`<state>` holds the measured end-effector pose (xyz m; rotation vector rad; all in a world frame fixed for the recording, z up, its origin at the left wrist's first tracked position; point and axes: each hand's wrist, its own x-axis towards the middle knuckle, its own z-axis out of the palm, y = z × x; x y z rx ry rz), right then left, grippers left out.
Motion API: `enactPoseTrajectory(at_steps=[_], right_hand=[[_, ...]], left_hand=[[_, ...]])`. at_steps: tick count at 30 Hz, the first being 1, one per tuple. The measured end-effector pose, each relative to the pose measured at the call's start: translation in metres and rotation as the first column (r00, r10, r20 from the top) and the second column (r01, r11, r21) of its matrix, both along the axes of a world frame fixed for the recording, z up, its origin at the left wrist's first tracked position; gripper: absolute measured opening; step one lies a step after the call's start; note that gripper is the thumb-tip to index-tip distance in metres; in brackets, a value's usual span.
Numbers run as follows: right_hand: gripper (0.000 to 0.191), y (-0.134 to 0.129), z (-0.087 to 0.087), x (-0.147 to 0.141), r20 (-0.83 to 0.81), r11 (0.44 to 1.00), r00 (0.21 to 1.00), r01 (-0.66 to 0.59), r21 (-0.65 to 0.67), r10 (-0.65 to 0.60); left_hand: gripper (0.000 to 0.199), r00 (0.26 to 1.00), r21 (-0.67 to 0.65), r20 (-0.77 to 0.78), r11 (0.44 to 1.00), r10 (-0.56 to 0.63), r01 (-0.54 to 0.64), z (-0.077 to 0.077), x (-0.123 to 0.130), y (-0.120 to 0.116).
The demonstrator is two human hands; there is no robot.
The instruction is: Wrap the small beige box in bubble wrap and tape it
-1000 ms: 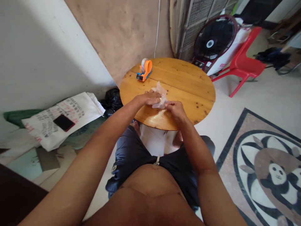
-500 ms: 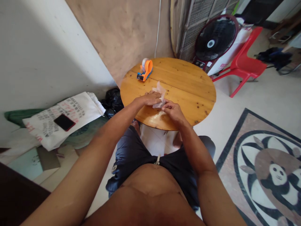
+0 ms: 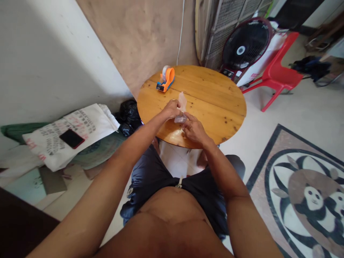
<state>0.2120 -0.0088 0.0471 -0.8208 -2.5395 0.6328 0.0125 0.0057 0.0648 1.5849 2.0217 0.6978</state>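
A small, crumpled translucent plastic bag is between my hands over the round wooden table. My left hand is closed on the bag from the left, its fingers curled at the bag's middle. From the right, my right hand pinches the lower part of the bag between bent fingers. Whether anything is inside the bag I cannot make out. Farther back on the table stands an orange and blue tape dispenser with a roll of clear tape, apart from both hands.
A white printed sack with a phone on it lies at the left, beside black plastic bags. At the back right are a fan and a red chair. A panda floor design lies at the right.
My left hand has gone from lying flat over the bag to gripping it with curled fingers. My right hand's fingers have shifted slightly along the bag's lower part.
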Motion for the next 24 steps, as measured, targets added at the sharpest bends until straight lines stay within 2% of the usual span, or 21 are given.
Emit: enactPoseTrajectory(at_steps=[3,5,7,10,13,16,18,20,24], right_hand=[[0.024,-0.001,0.001,-0.002,0.086,0.998,0.996,-0.005,0.065,-0.001],[0.025,-0.003,0.002,-0.003,0.138,0.996,0.99,-0.012,0.084,0.001],[0.028,-0.005,0.004,-0.004,0.199,0.994,0.98,-0.034,0.106,0.012],[0.033,-0.009,0.013,-0.007,0.327,0.985,0.945,-0.076,0.154,0.022],[0.035,-0.015,0.027,-0.011,0.453,0.977,0.891,-0.093,0.192,-0.004],[0.038,-0.021,0.043,-0.015,0.551,0.969,0.834,-0.114,0.22,-0.027],[0.041,-0.024,0.052,-0.019,0.601,0.966,0.798,-0.124,0.229,-0.04],[0.043,-0.026,0.058,-0.022,0.632,0.966,0.773,-0.125,0.226,-0.048],[0.045,-0.029,0.063,-0.026,0.652,0.971,0.756,-0.116,0.207,-0.048]], left_hand=[[0.024,0.987,0.014,0.146,0.998,0.064,-0.066,-0.004,0.008,0.0],[0.014,0.956,-0.003,0.282,0.996,0.084,-0.086,-0.002,0.011,-0.002],[0.012,0.911,-0.031,0.399,0.994,0.104,-0.1,0.002,0.013,-0.005],[0.012,0.859,-0.087,0.487,0.988,0.155,-0.129,0.011,0.013,-0.008],[0.013,0.831,-0.134,0.518,0.979,0.203,-0.156,0.02,0.012,-0.009],[0.013,0.829,-0.135,0.521,0.979,0.202,-0.153,0.022,0.01,-0.01],[0.015,0.829,-0.115,0.522,0.98,0.2,-0.164,0.018,0.008,-0.011],[0.026,0.838,-0.096,0.496,0.974,0.227,-0.207,0.011,0.005,-0.013],[0.045,0.904,-0.1,0.325,0.961,0.277,-0.258,0.001,0.0,-0.019]])
